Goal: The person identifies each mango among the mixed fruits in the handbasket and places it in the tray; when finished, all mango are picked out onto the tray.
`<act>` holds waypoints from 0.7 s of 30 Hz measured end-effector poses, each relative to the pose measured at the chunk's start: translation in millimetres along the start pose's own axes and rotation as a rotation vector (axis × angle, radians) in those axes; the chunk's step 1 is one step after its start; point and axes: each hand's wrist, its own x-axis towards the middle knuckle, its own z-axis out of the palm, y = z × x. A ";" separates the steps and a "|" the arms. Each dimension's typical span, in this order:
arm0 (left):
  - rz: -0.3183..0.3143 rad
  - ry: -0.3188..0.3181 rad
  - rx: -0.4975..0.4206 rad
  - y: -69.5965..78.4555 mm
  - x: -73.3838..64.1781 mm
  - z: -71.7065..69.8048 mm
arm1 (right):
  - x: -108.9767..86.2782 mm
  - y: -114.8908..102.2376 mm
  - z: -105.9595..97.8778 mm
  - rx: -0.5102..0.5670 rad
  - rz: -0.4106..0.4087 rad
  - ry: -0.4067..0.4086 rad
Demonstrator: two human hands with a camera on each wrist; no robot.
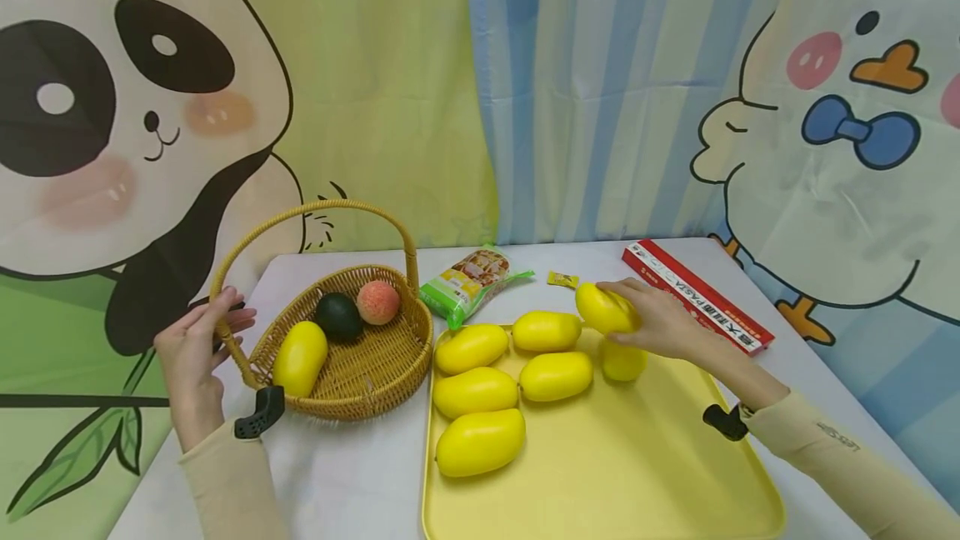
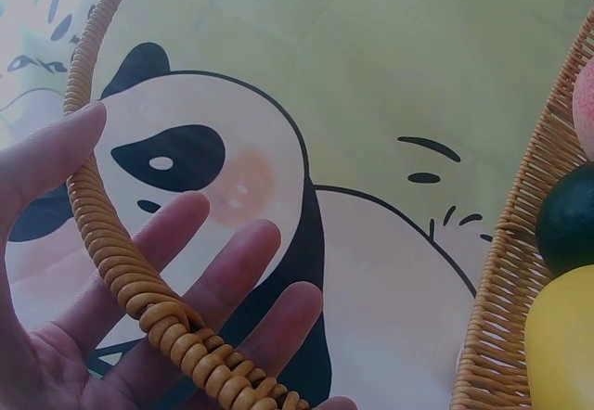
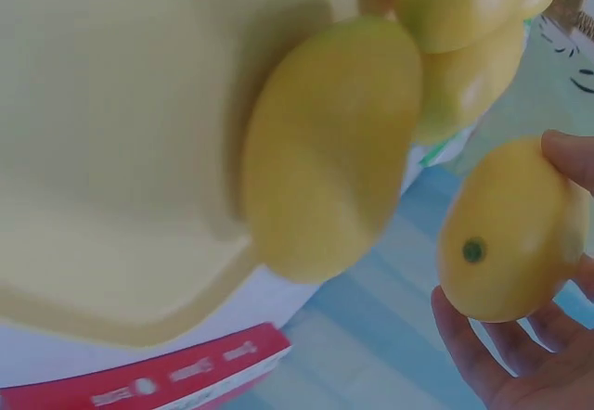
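Note:
My right hand (image 1: 660, 322) grips a yellow mango (image 1: 602, 308), held just above another mango (image 1: 622, 362) at the back of the yellow tray (image 1: 600, 473). The right wrist view shows the green stem spot on the held mango (image 3: 510, 234), with thumb and fingers around it. Several more mangoes lie in two columns on the tray's left side. At the left, my left hand (image 1: 193, 361) is against the handle (image 2: 121, 262) of a wicker basket (image 1: 386, 394), its fingers extended behind the handle. Inside the basket are a yellow mango (image 1: 300, 358), a dark green avocado (image 1: 338, 317) and a peach (image 1: 378, 302).
Behind the tray lies a green-and-white food packet (image 1: 472, 282), with a small yellow wrapped sweet (image 1: 562, 279) to its right. A red-and-white pasta box (image 1: 697, 297) lies at the back right of the white table. Cartoon curtains hang behind the table.

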 end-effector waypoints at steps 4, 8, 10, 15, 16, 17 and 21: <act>0.002 0.009 -0.005 0.1 -0.2 1.0 | -12.1 13.4 -4.9 -0.015 0.074 0.004; -0.003 0.011 0.000 0.4 -0.9 1.3 | -23.2 25.0 -9.6 -0.043 0.136 0.022; -0.004 0.012 -0.002 0.6 -1.2 1.3 | -28.4 30.9 -10.6 -0.051 0.162 0.035; 0.003 0.012 -0.010 1.4 -1.1 1.9 | -38.1 48.1 -7.6 -0.063 0.218 0.040; 0.004 0.012 -0.010 1.3 -1.0 1.9 | -39.5 51.3 -6.3 -0.065 0.229 0.033; 0.004 0.012 -0.009 1.2 -1.0 2.0 | -40.9 54.1 -4.9 -0.068 0.239 0.025; 0.004 0.011 -0.008 0.8 -0.8 1.8 | -44.9 60.2 -0.1 -0.069 0.264 0.006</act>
